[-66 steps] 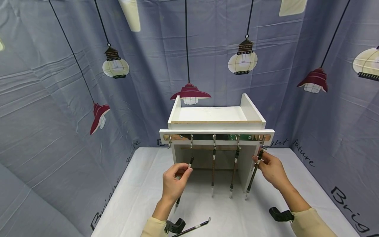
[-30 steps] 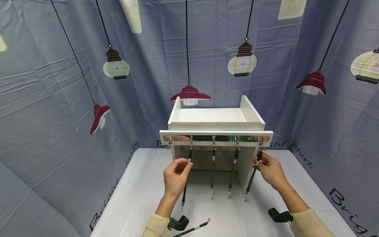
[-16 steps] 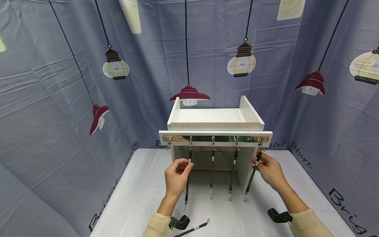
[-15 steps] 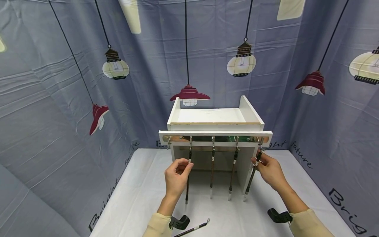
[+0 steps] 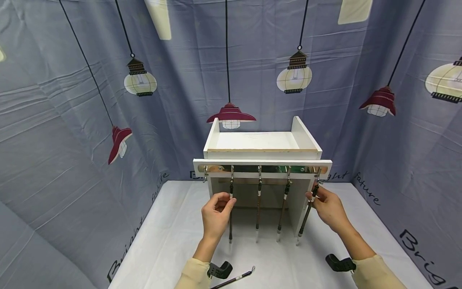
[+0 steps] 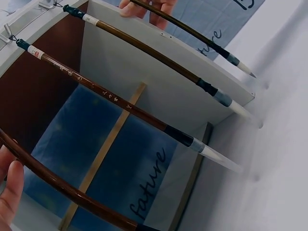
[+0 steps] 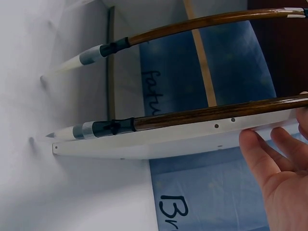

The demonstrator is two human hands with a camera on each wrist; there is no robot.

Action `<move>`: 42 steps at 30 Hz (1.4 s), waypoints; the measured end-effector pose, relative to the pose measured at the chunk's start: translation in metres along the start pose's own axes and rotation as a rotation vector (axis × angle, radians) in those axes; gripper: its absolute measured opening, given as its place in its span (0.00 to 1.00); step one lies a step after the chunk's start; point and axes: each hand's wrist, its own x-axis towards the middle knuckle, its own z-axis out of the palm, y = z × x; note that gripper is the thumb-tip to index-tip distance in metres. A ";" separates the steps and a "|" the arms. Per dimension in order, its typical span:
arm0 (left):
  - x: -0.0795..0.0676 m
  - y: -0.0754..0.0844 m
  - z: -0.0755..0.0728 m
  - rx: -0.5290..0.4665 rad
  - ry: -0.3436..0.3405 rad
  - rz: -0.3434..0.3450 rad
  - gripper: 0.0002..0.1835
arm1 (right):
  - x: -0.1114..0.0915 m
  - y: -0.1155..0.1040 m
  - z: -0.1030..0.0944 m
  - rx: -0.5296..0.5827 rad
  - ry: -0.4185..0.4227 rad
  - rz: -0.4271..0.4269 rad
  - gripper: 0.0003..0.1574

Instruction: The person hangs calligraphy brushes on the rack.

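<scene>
In the head view my left hand pinches the upper handle of a dark calligraphy brush that hangs tip-down below the second hook from the left. In the left wrist view, thumb and fingertips meet on its glossy brown handle. My right hand holds the front edge of the cabinet's white right side panel, thumb inside, fingers outside. Just in front of it hangs another calligraphy brush on the rightmost hook. Two more brushes, a left one and a right one, hang between my hands.
The brushes hang from a white hook rail with a shiny strip. Its leftmost hook is bare. Above is an open white tray top. A loose brush lies on the white tabletop near my left wrist.
My left hand has raised its brush from under the second hook to hang there, and the brush's lower end has swung right to vertical. My right hand has stayed at the panel.
</scene>
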 end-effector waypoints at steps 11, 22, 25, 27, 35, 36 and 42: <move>-0.001 -0.003 0.004 0.007 -0.025 -0.010 0.08 | 0.000 0.000 0.000 0.026 0.013 -0.027 0.37; -0.005 -0.019 0.007 0.027 -0.029 -0.013 0.08 | 0.000 0.002 0.002 0.017 0.012 -0.020 0.40; -0.007 -0.033 0.009 0.040 -0.027 -0.009 0.09 | 0.001 0.001 0.001 0.016 0.015 -0.019 0.40; -0.008 -0.041 0.009 0.045 -0.031 -0.007 0.10 | 0.001 0.001 0.001 0.018 0.018 -0.019 0.41; -0.015 -0.049 0.005 0.012 -0.059 -0.015 0.09 | 0.001 0.001 0.001 0.003 0.022 -0.020 0.40; -0.016 -0.050 0.005 0.012 -0.061 -0.021 0.09 | 0.001 0.001 0.001 0.004 0.021 -0.019 0.40; -0.023 -0.051 0.006 0.054 -0.054 -0.067 0.09 | 0.001 0.002 0.000 0.000 0.019 -0.018 0.41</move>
